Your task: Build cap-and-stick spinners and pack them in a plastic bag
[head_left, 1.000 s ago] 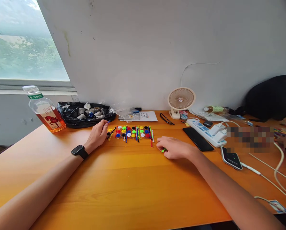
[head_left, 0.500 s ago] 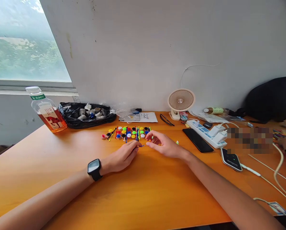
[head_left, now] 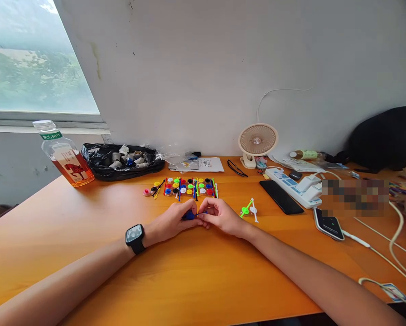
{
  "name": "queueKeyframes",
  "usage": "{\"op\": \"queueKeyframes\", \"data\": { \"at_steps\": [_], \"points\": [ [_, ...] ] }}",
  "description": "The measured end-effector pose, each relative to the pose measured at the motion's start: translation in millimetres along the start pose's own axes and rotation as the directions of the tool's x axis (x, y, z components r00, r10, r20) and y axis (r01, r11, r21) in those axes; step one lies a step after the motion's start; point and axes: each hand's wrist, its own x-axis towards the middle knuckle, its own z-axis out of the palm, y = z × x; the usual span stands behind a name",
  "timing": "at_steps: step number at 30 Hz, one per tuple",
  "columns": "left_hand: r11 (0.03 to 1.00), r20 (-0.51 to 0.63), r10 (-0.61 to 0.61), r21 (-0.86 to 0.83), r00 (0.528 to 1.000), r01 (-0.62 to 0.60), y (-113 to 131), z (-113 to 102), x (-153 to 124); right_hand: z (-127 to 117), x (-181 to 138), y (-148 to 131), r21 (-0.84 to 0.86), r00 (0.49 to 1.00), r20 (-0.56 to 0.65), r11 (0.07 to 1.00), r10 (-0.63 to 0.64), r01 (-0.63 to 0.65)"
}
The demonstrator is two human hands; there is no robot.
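Both hands pinch a small blue piece [head_left: 190,215] between them, left hand [head_left: 171,221] and right hand [head_left: 219,216] meeting fingertip to fingertip just above the wooden desk [head_left: 189,271]. It sits just in front of the colourful parts row [head_left: 186,187] (green and white bits [head_left: 248,209] lie to the right).

Both hands, left hand [head_left: 171,220] and right hand [head_left: 222,216], pinch a blue piece [head_left: 190,215].

The bottle [head_left: 65,156] is showing white characters, 东方树叶, on its green neck band; the paper sheet [head_left: 208,164] is bearing print too small to read.

Behind my left hand [head_left: 171,222] I wear a black smartwatch [head_left: 135,238] with a rounded square face, pale and glossy. Both my forearms are bare.
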Motion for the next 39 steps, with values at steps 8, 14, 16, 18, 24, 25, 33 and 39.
{"op": "queueKeyframes", "data": {
  "at_steps": [8, 14, 16, 18, 24, 25, 33, 39],
  "points": [
    [0.963, 0.021, 0.23, 0.143, 0.973, -0.231, 3.4, -3.4, 3.8, -1.3, 4.5, 7.1, -0.072, 0.982, -0.171, 0.995, -0.081, 0.069],
    [0.918, -0.107, 0.234, 0.353, 0.966, -0.183, 14.6, -10.8, -1.1, -1.0, 4.5, 7.5, -0.117, 0.969, -0.226, 0.99, -0.098, 0.072],
    [0.883, -0.098, 0.236, 0.437, 0.967, -0.171, 12.9, -16.5, -3.3, 0.1, 3.8, 6.7, -0.134, 0.968, -0.231, 0.989, -0.095, 0.065],
    [0.844, -0.067, 0.223, 0.512, 0.972, -0.158, 8.1, -22.5, -4.6, 1.1, 3.2, 5.9, -0.142, 0.966, -0.243, 0.988, -0.09, 0.057],
    [0.881, -0.031, 0.122, 0.463, 0.992, -0.094, -5.2, -29.1, -5.1, -0.8, 4.9, 6.3, -0.103, 0.955, -0.286, 0.994, -0.073, 0.045],
    [0.907, -0.022, 0.113, 0.411, 0.993, -0.094, -3.8, -27.8, -5.1, -1.6, 5.6, 6.8, -0.094, 0.955, -0.286, 0.994, -0.074, 0.049],
    [0.996, 0.031, 0.016, -0.09, 0.999, -0.013, 18.0, -3.2, -1.2, -6.4, 8.9, 7.2, -0.004, 0.963, -0.263, 0.998, -0.059, 0.06],
    [0.998, -0.031, 0.007, 0.056, 0.999, -0.005, 1.5, -0.7, 2.8, -5.0, 7.9, 3.9, -0.014, 0.971, -0.24, 1.0, -0.019, 0.016]
  ]
}}
